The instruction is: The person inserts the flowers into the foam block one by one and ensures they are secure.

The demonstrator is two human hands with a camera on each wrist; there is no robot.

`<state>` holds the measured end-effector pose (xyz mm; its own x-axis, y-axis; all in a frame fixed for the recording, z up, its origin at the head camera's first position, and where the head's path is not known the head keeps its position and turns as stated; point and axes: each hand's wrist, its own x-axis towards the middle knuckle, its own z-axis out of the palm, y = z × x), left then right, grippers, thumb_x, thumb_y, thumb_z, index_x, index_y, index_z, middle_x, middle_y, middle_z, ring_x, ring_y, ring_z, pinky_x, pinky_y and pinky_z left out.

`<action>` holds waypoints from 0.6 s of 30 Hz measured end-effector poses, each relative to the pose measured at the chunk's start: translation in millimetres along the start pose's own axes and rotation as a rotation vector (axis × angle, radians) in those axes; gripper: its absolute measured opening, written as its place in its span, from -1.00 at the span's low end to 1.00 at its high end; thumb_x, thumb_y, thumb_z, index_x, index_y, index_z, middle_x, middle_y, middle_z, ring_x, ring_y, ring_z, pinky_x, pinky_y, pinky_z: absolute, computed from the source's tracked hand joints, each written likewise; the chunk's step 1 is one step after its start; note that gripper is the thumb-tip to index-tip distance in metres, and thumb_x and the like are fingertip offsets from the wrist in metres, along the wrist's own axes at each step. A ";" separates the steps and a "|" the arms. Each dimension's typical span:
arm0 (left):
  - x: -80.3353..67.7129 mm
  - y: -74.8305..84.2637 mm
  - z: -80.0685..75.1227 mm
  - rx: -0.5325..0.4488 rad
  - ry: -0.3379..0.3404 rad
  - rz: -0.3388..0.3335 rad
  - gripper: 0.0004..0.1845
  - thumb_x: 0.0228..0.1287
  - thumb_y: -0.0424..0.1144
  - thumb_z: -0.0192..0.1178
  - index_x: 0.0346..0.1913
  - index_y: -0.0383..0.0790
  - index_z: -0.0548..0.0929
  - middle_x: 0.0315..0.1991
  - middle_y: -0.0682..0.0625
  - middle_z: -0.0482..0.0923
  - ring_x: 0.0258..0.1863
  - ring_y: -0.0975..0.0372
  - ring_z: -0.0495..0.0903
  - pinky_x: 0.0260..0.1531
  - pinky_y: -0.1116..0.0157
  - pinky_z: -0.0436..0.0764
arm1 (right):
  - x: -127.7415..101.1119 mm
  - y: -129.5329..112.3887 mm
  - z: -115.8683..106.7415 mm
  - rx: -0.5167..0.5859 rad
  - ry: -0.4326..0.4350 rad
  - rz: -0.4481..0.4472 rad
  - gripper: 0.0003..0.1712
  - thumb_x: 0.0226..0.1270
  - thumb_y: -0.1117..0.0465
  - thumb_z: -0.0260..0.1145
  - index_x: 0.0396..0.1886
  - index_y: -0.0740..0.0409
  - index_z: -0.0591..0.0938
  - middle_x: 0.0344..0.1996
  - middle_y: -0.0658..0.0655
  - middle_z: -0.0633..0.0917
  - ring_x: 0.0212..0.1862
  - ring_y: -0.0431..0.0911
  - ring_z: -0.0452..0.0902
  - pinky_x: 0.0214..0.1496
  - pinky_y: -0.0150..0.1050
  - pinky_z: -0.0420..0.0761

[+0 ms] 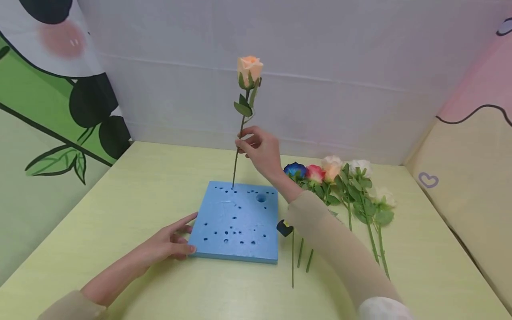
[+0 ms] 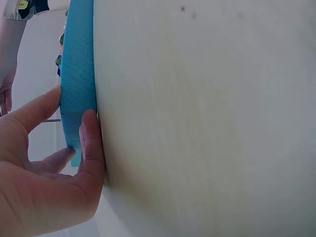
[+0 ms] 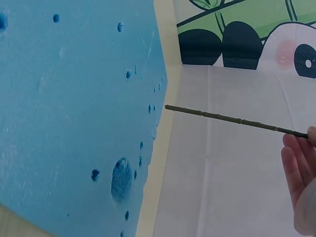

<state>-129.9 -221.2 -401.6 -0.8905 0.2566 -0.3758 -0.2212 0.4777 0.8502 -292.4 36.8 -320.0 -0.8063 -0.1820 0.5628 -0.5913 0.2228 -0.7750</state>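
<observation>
An artificial peach rose (image 1: 250, 71) stands nearly upright above the back edge of a blue foam board (image 1: 250, 226). My right hand (image 1: 262, 149) pinches its thin stem between thumb and fingertips, about midway down. In the right wrist view the stem (image 3: 222, 117) points its bare lower end toward the board's holed surface, close to the edge. My left hand (image 1: 172, 242) rests at the board's left side. Its thumb touches the near left corner and a finger reaches along the side; the left wrist view shows fingertips against the board's side (image 2: 79, 74).
Several artificial roses lie right of the board, among them a blue rose (image 1: 295, 170), a pink rose (image 1: 315, 173) and a white rose (image 1: 360, 167). A small black piece (image 1: 284, 228) lies by the board's right edge. A pale cloth wall (image 1: 320, 89) stands behind the table.
</observation>
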 end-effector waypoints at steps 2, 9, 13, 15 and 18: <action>0.5 0.2 0.0 0.005 0.001 -0.003 -0.03 0.22 -0.18 0.36 0.59 0.01 0.01 0.35 -0.27 0.26 -0.15 0.15 0.55 -0.23 0.26 0.63 | -0.1 0.8 5.6 -0.008 -0.008 -0.014 -0.80 0.33 0.17 0.37 -0.12 0.17 0.67 -0.35 0.22 0.80 -0.36 0.04 0.76 -0.33 -0.29 0.72; 0.5 1.4 0.0 0.020 0.009 -0.007 -0.03 0.21 -0.19 0.37 0.59 0.00 0.02 0.30 -0.25 0.29 -0.15 0.15 0.54 -0.24 0.28 0.63 | 0.7 4.7 20.4 0.020 -0.027 0.005 -0.79 0.36 0.18 0.34 -0.09 0.16 0.65 -0.32 0.22 0.80 -0.36 0.04 0.77 -0.31 -0.23 0.74; 1.5 1.1 0.2 0.025 0.011 -0.008 -0.03 0.21 -0.18 0.37 0.59 0.01 0.02 0.30 -0.24 0.30 -0.14 0.15 0.53 -0.24 0.29 0.63 | 0.6 6.3 25.2 0.031 -0.035 0.019 -0.79 0.36 0.17 0.34 -0.09 0.17 0.65 -0.31 0.23 0.80 -0.36 0.02 0.77 -0.29 -0.13 0.75; 2.1 0.5 0.3 0.025 0.010 -0.006 -0.03 0.22 -0.18 0.37 0.59 0.01 0.03 0.29 -0.23 0.30 -0.12 0.15 0.52 -0.23 0.29 0.63 | 0.5 6.9 26.8 0.025 -0.037 0.020 -0.79 0.36 0.17 0.34 -0.09 0.16 0.66 -0.31 0.23 0.80 -0.36 0.01 0.78 -0.29 -0.12 0.75; 2.6 -0.4 0.4 0.023 0.012 -0.006 -0.03 0.21 -0.19 0.37 0.59 0.02 0.03 0.29 -0.23 0.31 -0.11 0.14 0.51 -0.22 0.29 0.63 | 0.5 6.7 28.7 0.020 -0.038 0.017 -0.80 0.36 0.17 0.34 -0.09 0.14 0.66 -0.31 0.21 0.80 -0.35 0.01 0.78 -0.30 -0.16 0.75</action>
<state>-132.0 -220.4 -403.1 -0.8937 0.2437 -0.3766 -0.2176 0.4987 0.8390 -296.3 10.6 -333.2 -0.8147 -0.2152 0.5385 -0.5769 0.2075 -0.7900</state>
